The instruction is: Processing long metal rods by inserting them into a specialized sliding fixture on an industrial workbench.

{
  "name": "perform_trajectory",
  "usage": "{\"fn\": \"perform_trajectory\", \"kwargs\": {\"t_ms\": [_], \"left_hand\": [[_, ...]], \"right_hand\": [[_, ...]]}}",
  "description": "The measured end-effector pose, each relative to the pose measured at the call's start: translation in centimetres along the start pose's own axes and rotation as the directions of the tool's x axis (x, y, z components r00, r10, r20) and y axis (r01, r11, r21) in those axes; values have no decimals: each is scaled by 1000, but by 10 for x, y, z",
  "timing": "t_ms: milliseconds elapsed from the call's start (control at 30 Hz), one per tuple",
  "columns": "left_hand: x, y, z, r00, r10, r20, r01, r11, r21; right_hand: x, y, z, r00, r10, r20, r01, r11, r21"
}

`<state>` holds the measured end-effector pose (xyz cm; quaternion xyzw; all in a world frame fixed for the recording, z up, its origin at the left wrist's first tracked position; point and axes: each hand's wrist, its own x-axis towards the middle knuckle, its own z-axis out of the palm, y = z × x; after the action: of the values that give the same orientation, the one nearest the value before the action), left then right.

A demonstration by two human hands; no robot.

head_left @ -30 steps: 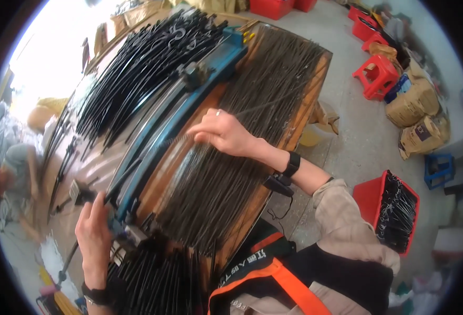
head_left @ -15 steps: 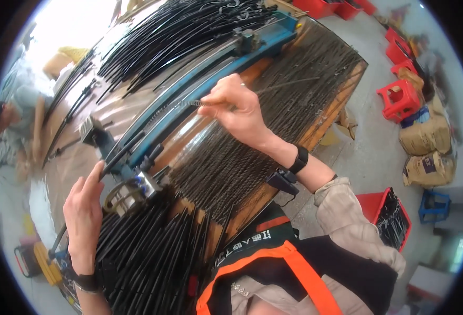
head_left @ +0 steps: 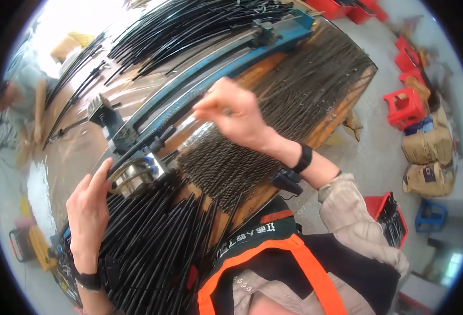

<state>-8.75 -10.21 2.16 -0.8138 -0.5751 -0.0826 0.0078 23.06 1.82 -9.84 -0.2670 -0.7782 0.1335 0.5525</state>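
My left hand (head_left: 89, 215) grips a long black tube (head_left: 140, 148), beside a round metal fixture. The tube slants up and to the right from its fingertips, along the near side of a blue metal rail (head_left: 226, 73). A thin coil spring (head_left: 183, 101) stretches from the tube's far end to my right hand (head_left: 236, 113). There the thumb and fingers are pinched around it, above the rail's near edge. The right fingers are slightly blurred, and part of the spring is hidden behind them.
Many long springs (head_left: 294, 100) cover the wooden table to the right. Black tubes lie in bundles at the back (head_left: 189, 37) and beneath my left arm (head_left: 152, 247). A clamp block (head_left: 263, 33) stands on the rail. A person (head_left: 29, 100) sits at the far left.
My right hand has moved left along the rail, toward the tube, still pinching the spring. My left hand keeps its hold on the tube. The whole view has shifted slightly.
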Motion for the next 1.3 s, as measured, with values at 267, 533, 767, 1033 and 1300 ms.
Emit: {"fn": "perform_trajectory", "kwargs": {"t_ms": [267, 533, 767, 1033, 1300], "left_hand": [[-7, -8, -3, 997, -55, -56, 52, 997, -56], [-4, 6, 2, 999, 33, 34, -26, 983, -183], [-17, 3, -6, 997, 48, -52, -46, 998, 34], [-9, 17, 9, 989, 116, -88, -112, 993, 46], [-17, -22, 3, 968, 71, -241, -51, 995, 89]], "right_hand": [[-11, -18, -7, 942, 296, 157, -333, 769, 545], [-8, -23, 3, 996, 18, 87, -26, 995, 92], [-11, -6, 16, 984, -176, 6, 176, 983, -54], [-11, 5, 22, 939, -312, -146, 291, 945, -153], [-3, 21, 15, 967, -242, -74, 216, 943, -253]]}}
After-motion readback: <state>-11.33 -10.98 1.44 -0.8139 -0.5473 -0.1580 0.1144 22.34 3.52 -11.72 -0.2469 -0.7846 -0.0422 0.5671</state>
